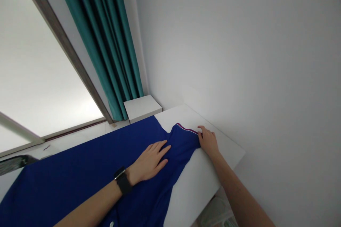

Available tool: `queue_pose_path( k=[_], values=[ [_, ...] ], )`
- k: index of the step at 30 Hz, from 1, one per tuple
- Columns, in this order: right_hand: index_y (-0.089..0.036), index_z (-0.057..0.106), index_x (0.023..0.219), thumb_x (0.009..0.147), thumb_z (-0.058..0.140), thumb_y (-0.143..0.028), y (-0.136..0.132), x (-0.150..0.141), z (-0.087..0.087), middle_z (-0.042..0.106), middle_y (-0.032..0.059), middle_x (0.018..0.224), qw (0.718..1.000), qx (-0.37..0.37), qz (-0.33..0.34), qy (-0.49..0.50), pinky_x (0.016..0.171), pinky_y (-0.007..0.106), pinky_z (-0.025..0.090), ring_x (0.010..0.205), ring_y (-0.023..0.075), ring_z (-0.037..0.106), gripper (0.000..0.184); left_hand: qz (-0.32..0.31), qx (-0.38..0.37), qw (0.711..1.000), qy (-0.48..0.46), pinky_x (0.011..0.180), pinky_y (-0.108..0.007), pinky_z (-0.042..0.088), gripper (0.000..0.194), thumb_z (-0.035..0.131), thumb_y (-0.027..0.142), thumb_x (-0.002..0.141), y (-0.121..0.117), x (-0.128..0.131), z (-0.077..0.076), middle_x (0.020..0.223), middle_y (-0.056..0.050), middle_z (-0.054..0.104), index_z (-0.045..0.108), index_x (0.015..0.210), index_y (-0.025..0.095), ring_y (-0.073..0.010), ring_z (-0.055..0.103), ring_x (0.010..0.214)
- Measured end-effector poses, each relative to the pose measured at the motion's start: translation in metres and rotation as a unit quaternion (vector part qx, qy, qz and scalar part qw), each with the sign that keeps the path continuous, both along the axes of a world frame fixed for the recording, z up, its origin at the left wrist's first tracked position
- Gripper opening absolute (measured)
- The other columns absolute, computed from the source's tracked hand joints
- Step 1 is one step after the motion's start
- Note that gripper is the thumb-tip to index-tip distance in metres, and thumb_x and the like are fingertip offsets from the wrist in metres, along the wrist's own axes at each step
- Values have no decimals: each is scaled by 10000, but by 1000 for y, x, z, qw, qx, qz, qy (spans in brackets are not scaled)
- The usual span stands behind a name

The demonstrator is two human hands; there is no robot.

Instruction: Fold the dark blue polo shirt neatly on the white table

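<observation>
A dark blue shirt (87, 163) is spread over a white table (197, 181), with a pale button near the bottom of the view. Its short sleeve (183, 142) points toward the table's far right end and has a red and white striped hem. My left hand (150, 159), with a dark watch on the wrist, lies flat on the shirt by the base of the sleeve, fingers spread. At the outer corner of the sleeve hem, my right hand (208, 142) pinches the fabric, its index finger partly raised.
A small white cabinet (142, 108) stands past the table's far edge, beside a teal curtain (106, 42). A pale wall (239, 60) runs along the right. Below the table's near edge is a translucent container (217, 212). A dark object (16, 163) sits at far left.
</observation>
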State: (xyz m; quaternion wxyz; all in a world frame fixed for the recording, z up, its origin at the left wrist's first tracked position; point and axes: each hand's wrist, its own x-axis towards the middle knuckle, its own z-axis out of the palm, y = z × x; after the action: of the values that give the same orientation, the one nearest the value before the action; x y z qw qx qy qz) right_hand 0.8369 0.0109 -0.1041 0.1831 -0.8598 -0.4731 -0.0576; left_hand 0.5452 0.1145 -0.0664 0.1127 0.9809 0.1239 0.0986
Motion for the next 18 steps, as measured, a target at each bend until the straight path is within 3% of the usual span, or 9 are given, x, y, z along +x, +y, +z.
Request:
queue_pose_path(
  k=[6, 10, 18],
  values=[
    [-187, 575, 1185, 930, 421, -212, -1, -3, 2, 606, 118, 1095, 998, 22, -6, -53, 884, 359, 348, 1042, 262, 524, 299, 11, 6, 1000, -6, 1135, -516, 313, 483, 411, 376, 983, -11, -4, -12, 1490, -111, 429, 407, 1451, 255, -280, 392, 1365],
    [-194, 583, 1213, 916, 421, -171, 7, -2, 11, 588, 128, 1143, 997, 14, 41, -65, 910, 390, 340, 1094, 281, 482, 339, 10, 8, 1000, -17, 1134, -510, 319, 481, 437, 366, 973, -12, -3, -11, 1481, -109, 442, 420, 1439, 248, -274, 401, 1359],
    [-208, 603, 1193, 955, 369, -156, 82, -6, 30, 624, 91, 1153, 984, -41, 172, 37, 931, 318, 361, 1087, 203, 524, 338, 12, 9, 1000, -27, 1136, -506, 317, 483, 432, 370, 973, -13, -4, -13, 1480, -103, 447, 410, 1442, 255, -267, 403, 1360]
  ],
)
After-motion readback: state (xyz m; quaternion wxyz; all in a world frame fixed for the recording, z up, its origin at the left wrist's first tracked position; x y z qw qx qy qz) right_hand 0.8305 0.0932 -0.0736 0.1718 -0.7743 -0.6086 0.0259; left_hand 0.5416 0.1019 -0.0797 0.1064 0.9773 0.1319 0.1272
